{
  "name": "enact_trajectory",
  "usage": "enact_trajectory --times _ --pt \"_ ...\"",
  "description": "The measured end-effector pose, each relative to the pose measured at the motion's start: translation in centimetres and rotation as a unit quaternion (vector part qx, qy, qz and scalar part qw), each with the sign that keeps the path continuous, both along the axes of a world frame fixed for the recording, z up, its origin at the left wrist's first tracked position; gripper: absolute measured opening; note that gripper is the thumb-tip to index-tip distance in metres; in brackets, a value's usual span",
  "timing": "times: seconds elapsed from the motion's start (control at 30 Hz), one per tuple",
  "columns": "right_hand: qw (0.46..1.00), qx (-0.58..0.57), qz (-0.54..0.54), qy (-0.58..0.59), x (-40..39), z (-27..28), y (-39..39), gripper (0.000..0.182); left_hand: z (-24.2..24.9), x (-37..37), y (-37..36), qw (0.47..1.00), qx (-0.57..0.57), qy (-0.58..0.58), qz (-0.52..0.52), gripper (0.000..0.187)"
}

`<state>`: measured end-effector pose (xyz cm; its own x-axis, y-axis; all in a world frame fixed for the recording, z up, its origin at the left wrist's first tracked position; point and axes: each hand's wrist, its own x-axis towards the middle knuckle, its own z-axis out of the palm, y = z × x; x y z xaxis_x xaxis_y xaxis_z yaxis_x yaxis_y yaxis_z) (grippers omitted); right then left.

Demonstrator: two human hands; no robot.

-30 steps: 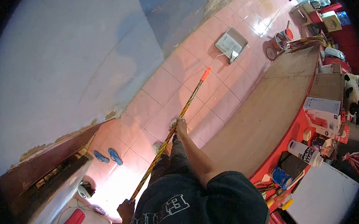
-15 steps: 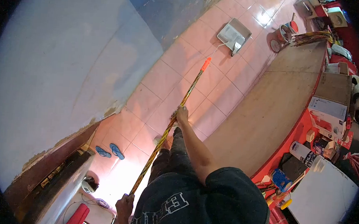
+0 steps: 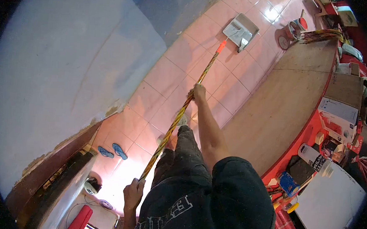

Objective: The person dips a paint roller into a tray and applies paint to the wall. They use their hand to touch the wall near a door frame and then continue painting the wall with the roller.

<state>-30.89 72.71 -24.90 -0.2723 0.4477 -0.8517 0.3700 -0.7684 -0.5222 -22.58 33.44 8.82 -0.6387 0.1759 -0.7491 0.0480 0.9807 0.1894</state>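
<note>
My right hand (image 3: 198, 92) is closed around the middle of a long striped pole (image 3: 175, 121), arm stretched forward. Lower down, my left hand (image 3: 134, 191) grips the same pole near its rear end. An orange tip (image 3: 221, 46) caps the far end, and the thin wire of a paint roller (image 3: 235, 35) leads from it into a paint tray (image 3: 252, 26) on the tiled floor. The roller lies in the tray, its head blending with the pale paint there.
Buckets (image 3: 293, 30) stand beyond the tray. A long wooden board surface (image 3: 276, 103) runs along the right, with boxes (image 3: 338, 117) and a spray can (image 3: 311, 156) beside it. To the left are a partly painted wall (image 3: 69, 65) and blue flip-flops (image 3: 119, 151).
Both hands and the pole have moved forward, toward the tray. The orange tip now sits right at the tray's near edge, and a foot shows farther forward.
</note>
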Motion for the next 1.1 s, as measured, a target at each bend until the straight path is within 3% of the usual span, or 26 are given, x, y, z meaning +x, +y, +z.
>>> enact_trajectory --times 0.2,0.47,0.53,0.63,0.73,0.77,0.8,0.9,1.1 --pt "0.999 0.031 -0.037 0.015 0.7 1.2 1.8 0.024 -2.0 1.2 -0.2 0.999 0.015 -0.026 0.03 0.034" --pt "0.999 0.009 -0.023 0.044 7.2 4.5 -8.6 0.023 0.6 7.3 -10.7 0.998 -0.016 -0.009 0.066 0.044" --pt "0.998 -0.015 -0.034 0.045 7.7 5.9 -9.7 0.017 1.2 7.7 -10.9 0.998 -0.032 -0.015 0.06 0.043" --pt "0.993 -0.01 -0.061 0.097 8.2 2.7 -9.0 0.017 1.2 7.8 -10.4 0.998 -0.015 -0.014 0.06 0.041" --pt "0.999 0.013 -0.002 0.041 7.4 -0.6 -4.3 0.025 0.6 6.1 -4.9 0.995 0.04 -0.017 0.089 0.043" --pt "0.999 0.006 -0.007 0.037 6.7 -1.2 -2.3 0.025 -1.3 5.5 -4.1 0.997 -0.029 -0.063 0.038 0.043" --pt "0.999 -0.001 -0.013 0.033 5.9 -1.7 -0.3 0.025 -1.8 4.9 -2.3 0.997 -0.016 -0.066 0.036 0.035" --pt "0.998 0.013 -0.04 0.052 4.0 -0.4 3.7 0.027 -2.1 2.7 1.7 0.999 0.008 -0.045 0.029 0.037" --pt "0.997 0.02 -0.006 0.069 5.2 2.7 -1.7 0.027 -1.1 4.5 -4.6 0.997 -0.015 -0.022 0.066 0.042"
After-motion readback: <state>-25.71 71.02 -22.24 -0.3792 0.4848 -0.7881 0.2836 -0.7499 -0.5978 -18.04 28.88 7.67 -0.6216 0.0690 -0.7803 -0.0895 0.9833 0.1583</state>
